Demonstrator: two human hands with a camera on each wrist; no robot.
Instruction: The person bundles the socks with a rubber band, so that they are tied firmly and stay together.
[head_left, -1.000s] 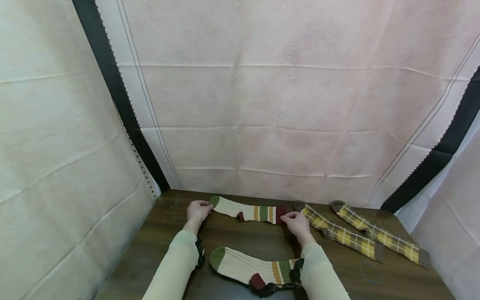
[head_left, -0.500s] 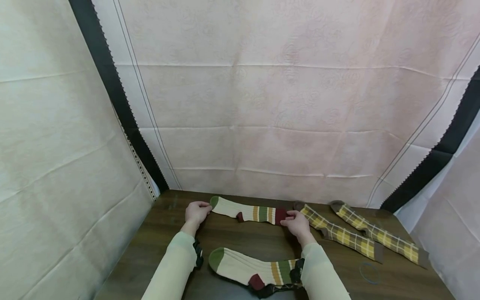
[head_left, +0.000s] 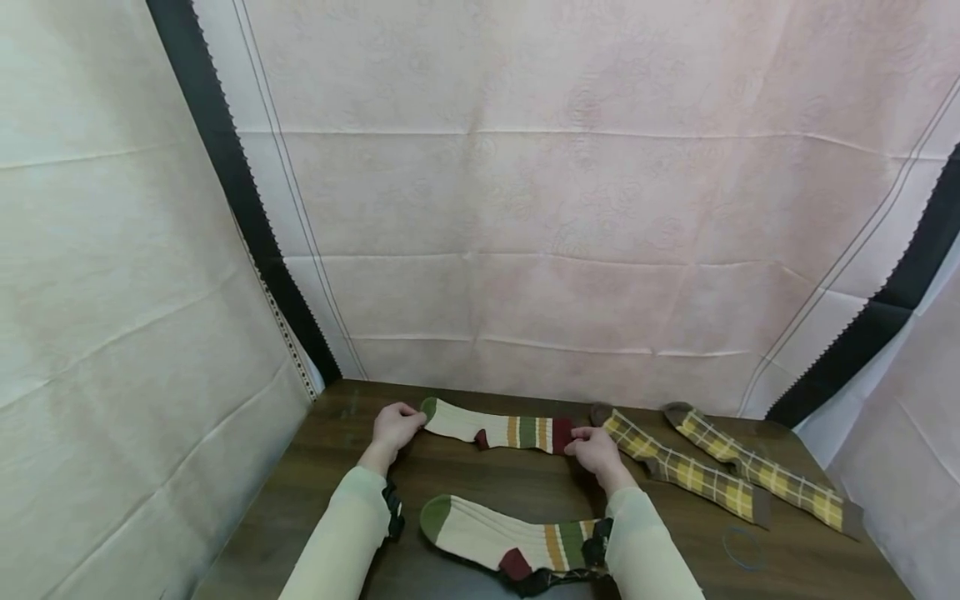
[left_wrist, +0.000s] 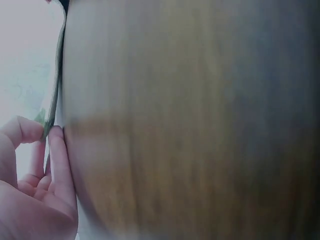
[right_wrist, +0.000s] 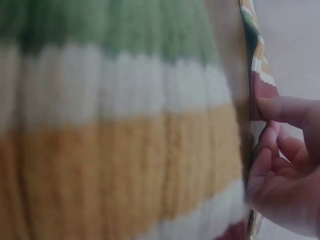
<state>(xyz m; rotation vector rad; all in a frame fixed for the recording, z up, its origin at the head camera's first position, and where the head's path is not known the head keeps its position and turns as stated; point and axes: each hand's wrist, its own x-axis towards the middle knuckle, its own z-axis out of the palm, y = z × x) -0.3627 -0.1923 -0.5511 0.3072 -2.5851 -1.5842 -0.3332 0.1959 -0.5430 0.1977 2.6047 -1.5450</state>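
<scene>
A cream ribbed sock point(head_left: 453, 419) with a green toe, dark red heel and dark red cuff lies flat across the far part of the table. My left hand point(head_left: 393, 429) pinches its toe between thumb and forefinger; the left wrist view shows the green toe tip point(left_wrist: 46, 125) there. At the other end my right hand point(head_left: 596, 452) holds the cuff point(right_wrist: 265, 92), thumb on top and the other fingers curled beside it. A matching cream sock point(head_left: 495, 533) lies nearer me, its cuff end hidden by the right wrist's black strap and sleeve.
Two yellow plaid socks with brown toes and cuffs lie slanted at the right, an inner plaid sock point(head_left: 693, 475) and an outer plaid sock point(head_left: 772, 479). A thin blue ring point(head_left: 742, 567) lies near them on the brown wooden table point(head_left: 450, 479). Pale cloth walls point(head_left: 555, 250) surround it.
The thumb and forefinger of my right hand have spread a little at the cuff. My left hand stays at the toe, and the socks have hardly moved.
</scene>
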